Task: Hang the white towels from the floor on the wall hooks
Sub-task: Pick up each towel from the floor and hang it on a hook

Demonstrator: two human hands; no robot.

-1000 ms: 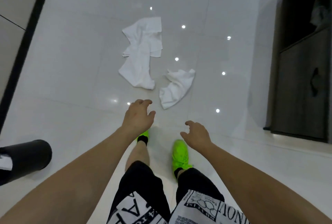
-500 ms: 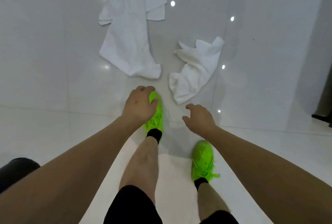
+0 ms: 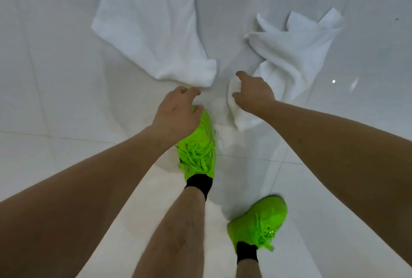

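Two white towels lie on the glossy white floor. The large towel stretches from the top edge down to the middle. The small crumpled towel lies to its right. My left hand hovers just short of the large towel's near edge, above my left shoe, with its fingers loosely curled and holding nothing. My right hand is down on the near end of the small towel, with a fold of cloth between its curled thumb and forefinger. No wall hooks are in view.
My two bright green shoes stand on the tiles, the left shoe just behind the towels and the right shoe further back. White floor tiles with ceiling-light reflections surround the towels.
I have bent lower and closer to the floor, so the towels look bigger. Both hands reached forward; the right hand went from hovering short of the small towel to lying on its near end.
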